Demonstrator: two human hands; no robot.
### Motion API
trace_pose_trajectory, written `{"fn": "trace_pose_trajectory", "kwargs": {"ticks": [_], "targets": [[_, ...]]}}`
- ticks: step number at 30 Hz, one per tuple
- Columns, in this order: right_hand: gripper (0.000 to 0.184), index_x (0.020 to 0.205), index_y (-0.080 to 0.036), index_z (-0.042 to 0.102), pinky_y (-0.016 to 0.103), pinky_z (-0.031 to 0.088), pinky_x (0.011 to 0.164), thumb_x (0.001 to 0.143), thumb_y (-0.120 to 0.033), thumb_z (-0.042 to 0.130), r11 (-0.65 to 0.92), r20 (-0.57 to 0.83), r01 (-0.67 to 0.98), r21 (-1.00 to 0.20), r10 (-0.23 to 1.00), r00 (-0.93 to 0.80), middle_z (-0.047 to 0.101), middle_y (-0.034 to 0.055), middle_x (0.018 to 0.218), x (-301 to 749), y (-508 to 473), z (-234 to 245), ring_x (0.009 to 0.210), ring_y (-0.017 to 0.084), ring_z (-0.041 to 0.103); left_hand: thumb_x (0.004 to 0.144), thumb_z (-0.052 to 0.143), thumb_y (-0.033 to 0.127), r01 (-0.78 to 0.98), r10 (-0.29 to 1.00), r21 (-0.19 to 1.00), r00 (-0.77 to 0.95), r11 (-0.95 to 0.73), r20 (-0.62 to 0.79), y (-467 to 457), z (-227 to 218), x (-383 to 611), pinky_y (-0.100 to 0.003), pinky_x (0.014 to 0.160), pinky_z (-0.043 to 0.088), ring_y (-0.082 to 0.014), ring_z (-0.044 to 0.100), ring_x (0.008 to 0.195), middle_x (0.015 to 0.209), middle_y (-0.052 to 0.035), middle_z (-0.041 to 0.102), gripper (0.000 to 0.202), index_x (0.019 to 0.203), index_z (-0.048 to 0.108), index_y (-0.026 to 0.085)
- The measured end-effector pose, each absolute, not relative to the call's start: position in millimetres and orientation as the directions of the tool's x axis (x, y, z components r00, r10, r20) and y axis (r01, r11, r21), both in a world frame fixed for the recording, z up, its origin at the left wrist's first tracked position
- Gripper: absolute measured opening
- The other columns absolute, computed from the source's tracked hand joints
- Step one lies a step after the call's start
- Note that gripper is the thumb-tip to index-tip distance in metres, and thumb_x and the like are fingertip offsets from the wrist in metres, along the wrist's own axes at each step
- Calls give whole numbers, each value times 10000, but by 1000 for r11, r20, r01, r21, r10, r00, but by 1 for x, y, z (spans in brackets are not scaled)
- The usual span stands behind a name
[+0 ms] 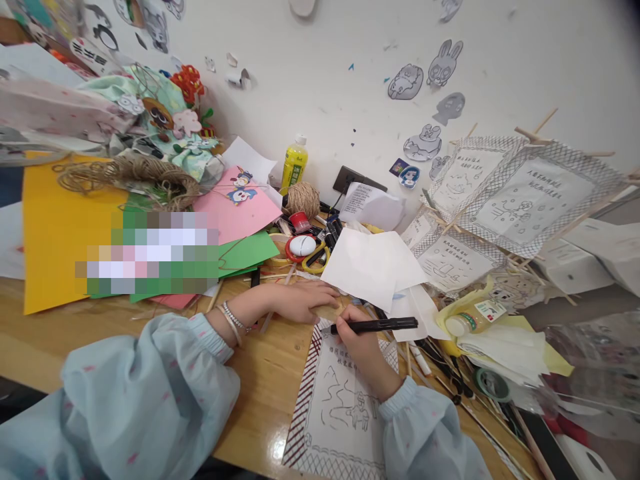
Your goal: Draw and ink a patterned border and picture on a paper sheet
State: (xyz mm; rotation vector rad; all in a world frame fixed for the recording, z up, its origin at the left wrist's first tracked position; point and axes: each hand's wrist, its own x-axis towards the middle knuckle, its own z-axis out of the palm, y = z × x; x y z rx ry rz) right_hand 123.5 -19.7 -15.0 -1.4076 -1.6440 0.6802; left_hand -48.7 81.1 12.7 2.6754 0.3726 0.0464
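Observation:
My right hand (364,347) is closed round a black marker (385,325), its tip pointing left at the upper left corner of a drawing sheet (340,420). The sheet carries handwritten characters and line drawings of hills and figures. Dark red slanted stripes fill its left border, while the bottom and right borders show thin cross-hatching. Lying flat with fingers stretched to the right, my left hand (300,300) rests at the sheet's top edge. Part of the sheet's right side is hidden by my right hand and sleeve.
White sheets (367,267), scissors (316,257) and a twine ball (303,200) lie beyond my hands. Coloured paper (60,233) covers the left. A yellow-green bottle (295,163) stands by the wall. At right are a stick-framed paper lantern (530,193), a small bottle (473,320) and tape (493,383).

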Motion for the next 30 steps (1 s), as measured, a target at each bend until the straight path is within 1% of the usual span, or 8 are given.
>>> {"fn": "trace_pose_trajectory", "kwargs": {"ticks": [6, 9, 12, 15, 19, 23, 30], "targets": [[205, 561, -235, 374, 285, 336, 534, 748, -222, 455, 188, 216, 481, -857, 976, 4, 418, -42, 529, 123, -21, -16, 555, 154, 411, 825, 573, 161, 276, 285, 433, 957, -858, -46, 80, 14, -49, -384, 1128, 206, -237, 266, 1376, 1472, -87, 358, 510, 1322, 468, 191], [208, 560, -234, 365, 276, 328, 518, 747, -216, 454, 168, 196, 452, -876, 981, 15, 407, -46, 533, 123, -22, -17, 540, 146, 399, 822, 569, 159, 281, 283, 430, 957, -858, -61, 80, 16, -49, -376, 1130, 199, -231, 251, 1382, 1485, -73, 340, 522, 1330, 459, 202], [221, 568, -232, 368, 270, 330, 519, 772, -225, 453, 182, 215, 453, -873, 976, 24, 402, -51, 527, 124, -22, -17, 527, 139, 392, 812, 572, 158, 269, 274, 439, 960, -857, -54, 81, 15, -49, -380, 1130, 200, -229, 252, 1381, 1486, -63, 342, 527, 1325, 459, 210], [240, 583, -227, 404, 270, 358, 559, 814, -253, 465, 222, 258, 480, -849, 966, 9, 450, -41, 547, 125, -21, -17, 557, 141, 431, 808, 572, 155, 245, 259, 455, 965, -856, -33, 82, 14, -50, -387, 1128, 204, -230, 264, 1374, 1480, -60, 353, 521, 1316, 468, 211], [241, 605, -221, 455, 267, 374, 575, 826, -294, 516, 247, 282, 511, -823, 959, -10, 504, -28, 562, 127, -19, -17, 586, 146, 472, 819, 550, 134, 228, 248, 460, 969, -858, -17, 84, 13, -50, -360, 1131, 200, -217, 288, 1362, 1460, -71, 379, 509, 1319, 477, 189], [218, 639, -213, 501, 268, 381, 592, 838, -301, 521, 244, 275, 542, -805, 961, -23, 532, -25, 588, 126, -20, -16, 602, 147, 488, 820, 553, 133, 222, 244, 457, 970, -862, -10, 85, 12, -50, -344, 1129, 201, -211, 297, 1357, 1450, -81, 391, 499, 1313, 486, 173], [206, 674, -212, 511, 269, 375, 589, 849, -321, 520, 227, 241, 537, -812, 969, -46, 537, -25, 620, 124, -22, -11, 606, 147, 487, 846, 525, 160, 224, 253, 443, 967, -868, 8, 84, 10, -49, -344, 1113, 232, -207, 330, 1340, 1427, -84, 423, 442, 1287, 501, 175]]}}
